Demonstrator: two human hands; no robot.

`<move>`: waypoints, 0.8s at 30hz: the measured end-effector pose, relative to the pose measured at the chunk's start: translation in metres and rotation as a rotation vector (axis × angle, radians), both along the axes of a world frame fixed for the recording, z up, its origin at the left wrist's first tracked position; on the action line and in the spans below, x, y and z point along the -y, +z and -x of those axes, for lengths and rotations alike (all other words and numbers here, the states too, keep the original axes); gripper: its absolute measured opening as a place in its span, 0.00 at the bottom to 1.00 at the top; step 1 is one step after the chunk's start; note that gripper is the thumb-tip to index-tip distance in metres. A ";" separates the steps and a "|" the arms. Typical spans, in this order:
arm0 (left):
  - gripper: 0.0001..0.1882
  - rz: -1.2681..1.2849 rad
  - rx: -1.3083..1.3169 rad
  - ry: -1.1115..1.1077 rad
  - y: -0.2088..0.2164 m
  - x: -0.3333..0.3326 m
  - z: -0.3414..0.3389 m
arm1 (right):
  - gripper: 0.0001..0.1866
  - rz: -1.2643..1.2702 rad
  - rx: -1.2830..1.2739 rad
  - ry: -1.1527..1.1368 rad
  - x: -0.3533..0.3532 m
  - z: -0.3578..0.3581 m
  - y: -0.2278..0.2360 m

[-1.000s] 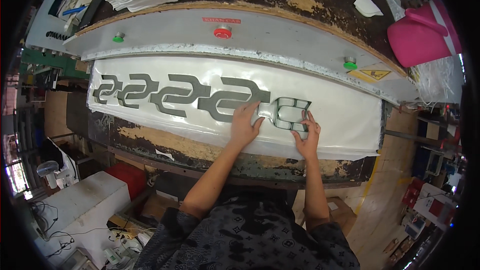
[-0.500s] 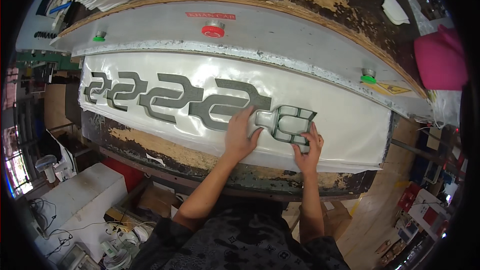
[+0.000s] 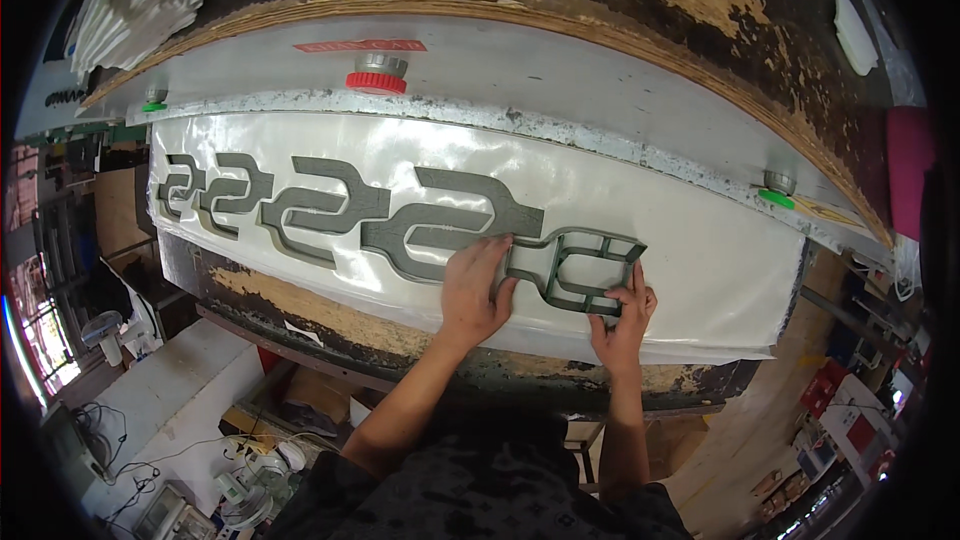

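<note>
One forked cutting die lies on the white sheet beside dark cut-outs; the right hand pinches its outer end in a narrow grip; the left hand, loosely open, touches its neck; the view shifts but the die stays, so placement looks little altered.

So the dark green metal fork-shaped frame pops hard against the glossy white sheet, which has a row of flat grey-green fork shapes on it. Also: bright red round button, green round button, and a dark brown wooden ledge, all blotchy with tan patches.
</note>
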State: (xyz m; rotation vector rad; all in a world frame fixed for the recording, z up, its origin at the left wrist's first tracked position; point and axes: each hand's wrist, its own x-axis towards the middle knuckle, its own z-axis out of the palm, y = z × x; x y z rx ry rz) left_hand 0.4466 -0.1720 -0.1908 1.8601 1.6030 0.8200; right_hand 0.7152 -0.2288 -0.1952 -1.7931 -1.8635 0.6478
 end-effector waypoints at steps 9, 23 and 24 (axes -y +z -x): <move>0.33 -0.030 0.006 -0.008 0.003 -0.002 0.001 | 0.27 -0.011 -0.002 -0.015 -0.001 0.003 0.004; 0.32 0.037 0.029 -0.011 0.009 0.003 0.001 | 0.28 -0.021 -0.005 -0.021 0.003 0.004 0.008; 0.32 0.039 0.032 -0.013 0.010 0.002 0.001 | 0.28 -0.022 -0.003 -0.023 0.001 0.004 0.009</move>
